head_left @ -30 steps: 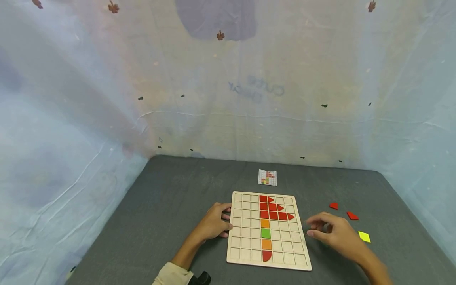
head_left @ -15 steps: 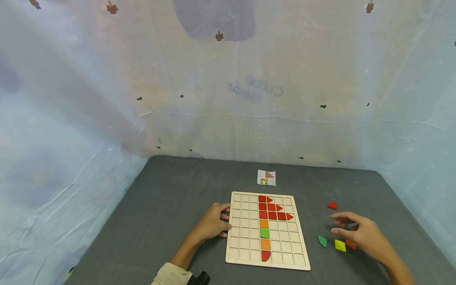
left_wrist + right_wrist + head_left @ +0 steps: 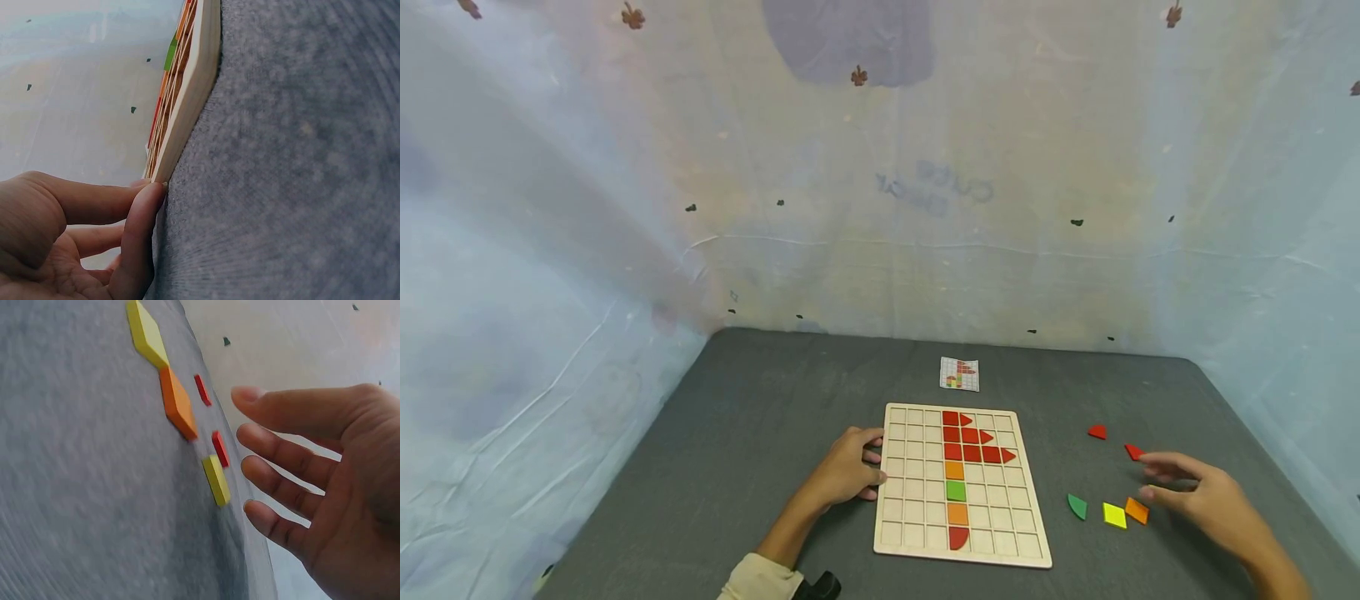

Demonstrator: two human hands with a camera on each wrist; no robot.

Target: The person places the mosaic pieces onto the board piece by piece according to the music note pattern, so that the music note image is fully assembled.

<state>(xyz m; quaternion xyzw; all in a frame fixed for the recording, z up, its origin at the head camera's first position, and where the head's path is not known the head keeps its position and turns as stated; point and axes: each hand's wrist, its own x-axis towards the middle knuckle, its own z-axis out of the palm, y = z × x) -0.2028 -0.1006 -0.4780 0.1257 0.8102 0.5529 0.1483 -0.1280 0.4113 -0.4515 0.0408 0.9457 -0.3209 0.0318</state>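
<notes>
My left hand rests its fingertips against the left edge of the wooden grid board; the left wrist view has thumb and finger touching that edge. Red squares and triangles, an orange square, a green square and a red rounded piece lie on the board. Holding nothing, my right hand hovers with parted fingers beside an orange piece and a red piece. A yellow piece near its fingers in the right wrist view is hidden from the head view.
A yellow piece touches the orange one. Left of it lies a green piece, and another red piece lies farther back. Behind the board is a small pattern card. Patterned sheeting surrounds the dark table.
My right hand has moved right, away from the board, uncovering the green, yellow and orange pieces and now covering the yellow piece farther right. My left hand stays at the board's edge.
</notes>
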